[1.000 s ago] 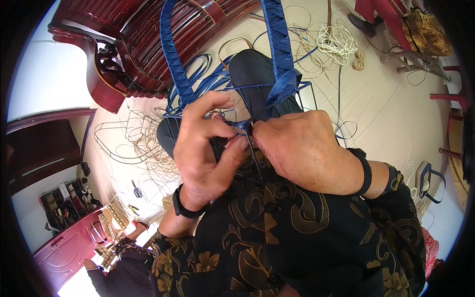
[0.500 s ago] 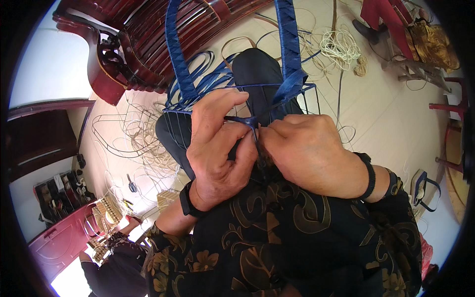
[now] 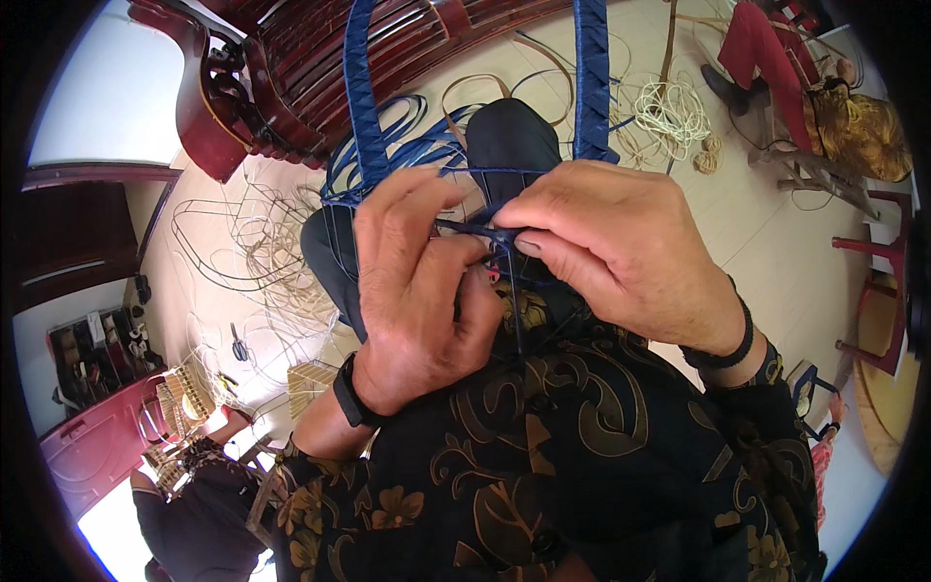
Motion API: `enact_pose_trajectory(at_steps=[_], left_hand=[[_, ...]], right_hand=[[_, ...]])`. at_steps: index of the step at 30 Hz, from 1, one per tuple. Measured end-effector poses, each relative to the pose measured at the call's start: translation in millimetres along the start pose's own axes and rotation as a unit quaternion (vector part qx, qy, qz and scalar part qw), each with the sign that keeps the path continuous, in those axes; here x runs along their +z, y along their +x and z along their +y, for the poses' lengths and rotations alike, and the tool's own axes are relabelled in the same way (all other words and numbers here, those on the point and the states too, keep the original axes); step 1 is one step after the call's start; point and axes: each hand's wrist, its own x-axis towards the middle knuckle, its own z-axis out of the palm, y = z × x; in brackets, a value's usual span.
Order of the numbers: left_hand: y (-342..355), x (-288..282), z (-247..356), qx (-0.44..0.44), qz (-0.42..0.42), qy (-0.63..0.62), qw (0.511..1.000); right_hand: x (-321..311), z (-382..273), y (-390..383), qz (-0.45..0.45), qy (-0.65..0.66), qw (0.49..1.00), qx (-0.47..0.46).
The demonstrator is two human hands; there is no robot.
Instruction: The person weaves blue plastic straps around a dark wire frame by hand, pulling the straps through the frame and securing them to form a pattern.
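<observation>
Closest to us is our dark shirt with its gold leaf pattern (image 3: 543,466), filling the lower part of the view. Just above it, our left hand (image 3: 417,291) and right hand (image 3: 621,252) meet over our lap, each wrist wearing a black band. Both are at work on a thin blue strip (image 3: 475,226) that runs between them: the left hand's grip is closed, thumb and fingertips pinching one end of the strip, and the right hand's grip is pressed together on the other end, thumb against forefinger. The strip belongs to a wire frame (image 3: 427,179) wrapped in blue weave, resting against our dark-trousered knee (image 3: 514,136), with two woven blue uprights (image 3: 590,78) rising toward the top edge.

Beyond the hands, loose blue strips (image 3: 388,155) lie looped on the pale floor (image 3: 756,242). To the left sit bare wire frames (image 3: 233,242) and a pair of scissors (image 3: 238,344). Farther off, a coil of white cord (image 3: 674,112) lies near a dark red wooden bench (image 3: 320,48), and another person in red trousers (image 3: 766,48) sits at the upper right.
</observation>
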Motion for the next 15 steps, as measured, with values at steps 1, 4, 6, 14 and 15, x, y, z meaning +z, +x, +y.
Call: enact_pose_trajectory(at_steps=[1, 4, 6, 14, 15], left_hand=[[0, -3, 1, -0.011, -0.001, 0.023, 1.0], [-1, -10, 1, -0.014, -0.008, 0.029, 0.999], [-1, -17, 3, -0.026, -0.019, 0.015, 0.999], [4, -44, -10, -0.026, -0.074, -0.131, 0.988], [6, -46, -13, -0.017, -0.078, -0.146, 0.986]], right_hand=[[0, 0, 0, 0.001, -0.007, 1.0, 0.001], [-1, -1, 2, -0.006, 0.007, 1.0, 0.001], [-4, -3, 3, -0.023, 0.002, 1.0, 0.011], [-8, -11, 3, -0.043, -0.009, 0.999, 0.03], [-6, -14, 3, -0.033, -0.011, 0.999, 0.026]])
